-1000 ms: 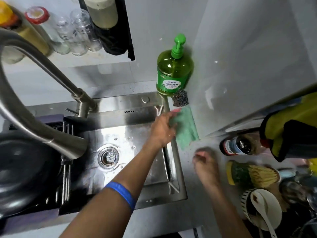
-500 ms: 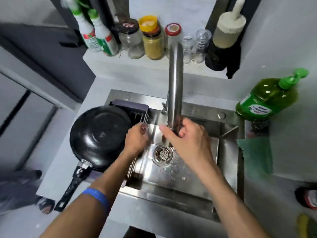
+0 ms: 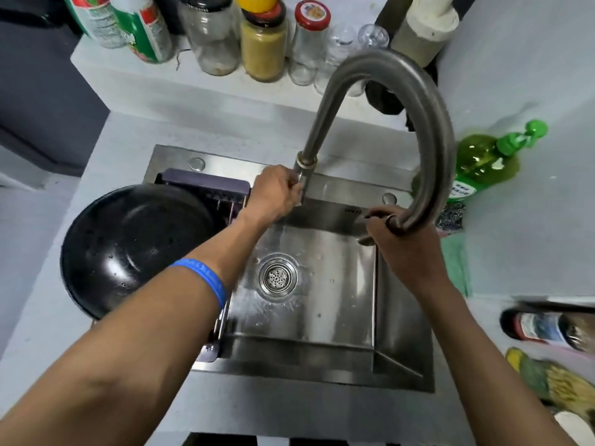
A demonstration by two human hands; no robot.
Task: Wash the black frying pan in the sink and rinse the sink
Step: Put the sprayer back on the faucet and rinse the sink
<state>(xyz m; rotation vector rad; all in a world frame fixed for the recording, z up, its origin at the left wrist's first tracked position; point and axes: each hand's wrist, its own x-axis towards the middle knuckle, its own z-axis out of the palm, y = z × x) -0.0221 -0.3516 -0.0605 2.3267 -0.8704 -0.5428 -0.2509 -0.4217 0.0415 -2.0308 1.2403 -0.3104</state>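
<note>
The black frying pan [image 3: 135, 246] rests upside down, wet, on a purple drain rack [image 3: 206, 185] over the left side of the steel sink [image 3: 325, 317]. My left hand [image 3: 273, 194] grips the base of the tall curved tap [image 3: 428, 101], at its handle. My right hand [image 3: 402, 249] is closed around the tap's spout end over the sink's back right corner. The basin holds water drops around the round drain [image 3: 277, 277].
A green dish soap bottle [image 3: 483, 162], a steel scourer [image 3: 450, 217] and a green cloth [image 3: 457, 265] lie right of the sink. Jars and bottles [image 3: 262, 40] line the back ledge. More bottles [image 3: 547, 326] lie at the right edge.
My left hand left the rack's edge and went up to the tap's base. My right hand swung the spout from the middle over to the sink's right side.
</note>
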